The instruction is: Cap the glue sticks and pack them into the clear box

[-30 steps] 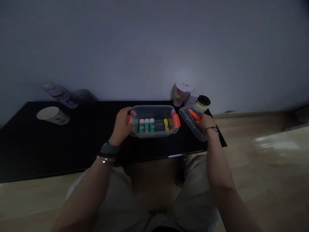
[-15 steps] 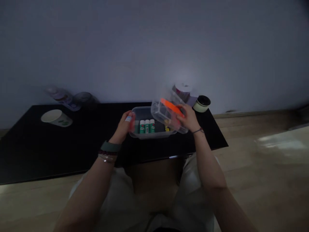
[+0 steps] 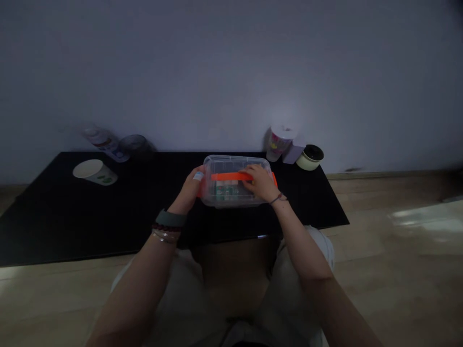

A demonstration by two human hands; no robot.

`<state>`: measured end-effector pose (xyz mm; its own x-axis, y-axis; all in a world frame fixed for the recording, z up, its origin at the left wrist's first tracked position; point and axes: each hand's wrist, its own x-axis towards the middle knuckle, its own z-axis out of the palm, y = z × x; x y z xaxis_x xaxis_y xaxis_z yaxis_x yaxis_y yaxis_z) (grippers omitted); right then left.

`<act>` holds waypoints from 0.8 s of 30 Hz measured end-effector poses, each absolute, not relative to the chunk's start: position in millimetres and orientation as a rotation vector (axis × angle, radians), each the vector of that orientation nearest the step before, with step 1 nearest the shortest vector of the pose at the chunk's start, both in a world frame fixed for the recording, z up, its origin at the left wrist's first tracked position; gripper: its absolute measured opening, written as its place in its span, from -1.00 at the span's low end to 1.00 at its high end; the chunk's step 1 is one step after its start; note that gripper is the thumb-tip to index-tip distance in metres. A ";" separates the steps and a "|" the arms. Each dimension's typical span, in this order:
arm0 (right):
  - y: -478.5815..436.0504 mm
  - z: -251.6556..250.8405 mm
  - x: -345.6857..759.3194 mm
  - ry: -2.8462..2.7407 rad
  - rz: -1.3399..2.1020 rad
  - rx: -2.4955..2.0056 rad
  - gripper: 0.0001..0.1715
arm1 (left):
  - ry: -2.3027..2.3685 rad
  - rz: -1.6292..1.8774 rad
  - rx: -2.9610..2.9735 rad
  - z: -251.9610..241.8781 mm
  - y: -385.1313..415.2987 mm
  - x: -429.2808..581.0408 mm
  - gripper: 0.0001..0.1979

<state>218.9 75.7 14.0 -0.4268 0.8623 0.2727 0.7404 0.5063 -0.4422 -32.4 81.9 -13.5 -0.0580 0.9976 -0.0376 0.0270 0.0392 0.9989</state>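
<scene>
A clear plastic box (image 3: pixel 231 204) stands near the front of the black table. Its clear lid (image 3: pixel 237 163) lies over the top; whether it is fully seated I cannot tell. My right hand (image 3: pixel 262 183) has its fingers around the right part of the lid's orange handle (image 3: pixel 226 177). At the left end of the box, my left hand (image 3: pixel 189 191) grips the side by an orange latch (image 3: pixel 201 186), its fingers partly hidden. Several green tubes with white caps (image 3: pixel 226 191) show through the lid.
A paper cup (image 3: pixel 97 172) lies tipped on the black table (image 3: pixel 144 212) at left. Behind it are a leaning bottle (image 3: pixel 107 144) and a dark round container (image 3: pixel 134 144). A patterned plastic cup (image 3: pixel 277 144), a purple box (image 3: pixel 293 151) and a cream pot (image 3: pixel 309 158) stand back right.
My right hand has brought the lid left and down from a tilted position onto the box, covering the tubes. My left hand stays at the box's left end.
</scene>
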 end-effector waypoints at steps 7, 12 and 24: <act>72.3 14.9 229.5 -2.213 0.316 -1.354 -0.56 | 1.367 1.141 1.274 -18.0 81.9 -36.5 -0.42; 74.0 14.1 251.8 -2.089 0.213 -1.545 -0.43 | 1.386 1.146 1.291 -19.4 83.7 -35.6 -0.43; 83.9 -3.9 258.6 -2.067 0.392 -1.517 -0.32 | 1.506 1.171 1.480 -22.0 87.6 -35.7 -0.41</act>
